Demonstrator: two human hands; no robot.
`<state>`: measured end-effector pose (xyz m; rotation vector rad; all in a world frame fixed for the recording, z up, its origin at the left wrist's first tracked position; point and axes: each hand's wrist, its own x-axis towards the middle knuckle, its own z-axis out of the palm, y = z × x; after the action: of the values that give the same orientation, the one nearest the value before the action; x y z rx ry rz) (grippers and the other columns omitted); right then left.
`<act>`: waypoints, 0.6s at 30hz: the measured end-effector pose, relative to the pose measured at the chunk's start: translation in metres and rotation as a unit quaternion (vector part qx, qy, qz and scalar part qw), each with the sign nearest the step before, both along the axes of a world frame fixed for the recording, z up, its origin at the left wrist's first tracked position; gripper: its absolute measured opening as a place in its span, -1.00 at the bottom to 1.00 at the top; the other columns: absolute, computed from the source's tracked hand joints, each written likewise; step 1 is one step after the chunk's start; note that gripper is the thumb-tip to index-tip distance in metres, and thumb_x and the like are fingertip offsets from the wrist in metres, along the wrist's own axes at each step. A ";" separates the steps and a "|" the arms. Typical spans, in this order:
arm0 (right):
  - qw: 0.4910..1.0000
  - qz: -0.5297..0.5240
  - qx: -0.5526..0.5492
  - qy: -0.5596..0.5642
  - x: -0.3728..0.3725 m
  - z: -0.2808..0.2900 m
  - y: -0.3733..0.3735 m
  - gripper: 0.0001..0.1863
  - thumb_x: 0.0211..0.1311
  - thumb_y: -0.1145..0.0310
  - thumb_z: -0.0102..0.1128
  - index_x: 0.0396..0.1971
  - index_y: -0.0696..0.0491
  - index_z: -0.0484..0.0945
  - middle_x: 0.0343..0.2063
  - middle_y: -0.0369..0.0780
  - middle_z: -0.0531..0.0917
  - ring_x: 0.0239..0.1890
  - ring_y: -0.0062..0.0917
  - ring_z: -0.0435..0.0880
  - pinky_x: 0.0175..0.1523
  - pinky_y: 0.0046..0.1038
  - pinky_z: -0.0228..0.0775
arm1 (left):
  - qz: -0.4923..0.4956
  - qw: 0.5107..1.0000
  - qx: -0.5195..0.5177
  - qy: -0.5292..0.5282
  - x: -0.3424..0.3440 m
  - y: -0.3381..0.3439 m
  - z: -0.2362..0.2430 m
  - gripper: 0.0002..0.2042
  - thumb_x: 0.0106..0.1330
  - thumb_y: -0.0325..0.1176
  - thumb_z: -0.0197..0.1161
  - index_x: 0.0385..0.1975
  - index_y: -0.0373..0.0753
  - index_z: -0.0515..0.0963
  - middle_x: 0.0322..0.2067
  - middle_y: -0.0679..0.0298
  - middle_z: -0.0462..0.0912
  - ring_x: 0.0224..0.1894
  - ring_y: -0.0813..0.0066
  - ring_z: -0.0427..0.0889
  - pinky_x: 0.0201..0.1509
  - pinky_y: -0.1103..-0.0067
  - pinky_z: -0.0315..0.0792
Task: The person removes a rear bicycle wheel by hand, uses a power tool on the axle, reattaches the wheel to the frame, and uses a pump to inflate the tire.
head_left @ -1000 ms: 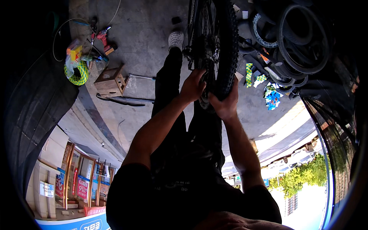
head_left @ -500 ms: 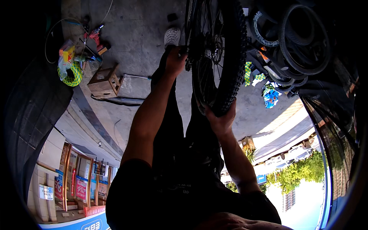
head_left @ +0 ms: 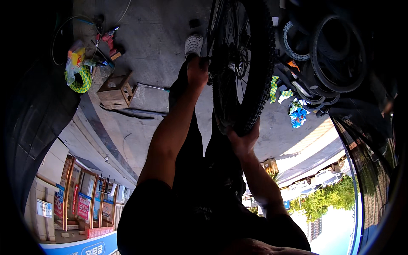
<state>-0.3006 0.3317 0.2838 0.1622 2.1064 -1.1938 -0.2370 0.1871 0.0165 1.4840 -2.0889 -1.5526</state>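
A bicycle wheel (head_left: 260,63) with a black knobby tyre stands upright in front of me, its spokes and disc rotor (head_left: 239,63) showing inside the rim. My right hand (head_left: 244,139) is wrapped round the near end of the tyre, thumb on one side and fingers on the other. At the left of the hub, my left hand (head_left: 198,73) is closed beside the dark parts at the axle. What its fingers hold there is hidden in shadow. Part of the dark bicycle frame (head_left: 212,21) runs away from me along the wheel's left side.
Left on the floor lie a wooden stool (head_left: 115,91), a red power tool (head_left: 108,40), a green-and-yellow wrapped ring (head_left: 80,80) and a long-handled tool (head_left: 153,87). Old tyres (head_left: 314,55) pile up at the right, near a blue crumpled wrapper (head_left: 298,117). My shoe (head_left: 194,44) is beside the wheel.
The view has shifted slightly, so the floor things sit a little lower. Both hands keep their places on the bicycle; the near end of the wheel appears slightly lower.
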 end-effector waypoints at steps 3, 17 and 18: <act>0.999 0.002 -0.051 -0.017 0.006 0.003 -0.007 -0.45 -0.08 0.51 0.42 -0.03 0.18 0.40 -0.26 -0.17 0.62 -0.25 -0.53 0.61 -0.15 -0.41 0.51 | 0.002 0.998 -0.009 -0.062 0.041 -0.007 -0.052 -0.74 0.26 -0.25 0.32 -0.21 -0.32 0.59 -0.23 -0.09 0.65 -0.14 -0.10 0.64 -0.12 0.14 0.49; 0.997 -0.037 -0.042 -0.051 0.006 -0.009 0.012 -0.39 -0.10 0.51 0.44 0.03 0.17 0.39 -0.25 -0.19 0.63 -0.22 -0.52 0.61 -0.09 -0.38 0.52 | -0.184 0.902 0.060 -0.386 -0.032 -0.057 0.012 -0.48 0.29 0.12 0.21 -0.09 -0.28 0.58 -0.15 -0.09 0.69 -0.04 -0.07 0.68 0.03 0.12 0.54; 0.997 -0.034 -0.045 -0.059 0.004 -0.004 0.006 -0.39 -0.10 0.52 0.44 0.03 0.16 0.38 -0.26 -0.19 0.63 -0.22 -0.52 0.61 -0.08 -0.37 0.52 | -0.193 0.908 0.034 -0.371 -0.029 -0.053 0.019 -0.50 0.31 0.10 0.20 -0.14 -0.30 0.58 -0.16 -0.10 0.69 -0.06 -0.07 0.69 0.02 0.12 0.55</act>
<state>-0.2964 0.3374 0.2798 0.2599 1.9547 -1.2838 -0.2664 0.1336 0.0350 2.0148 -2.9168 -1.2804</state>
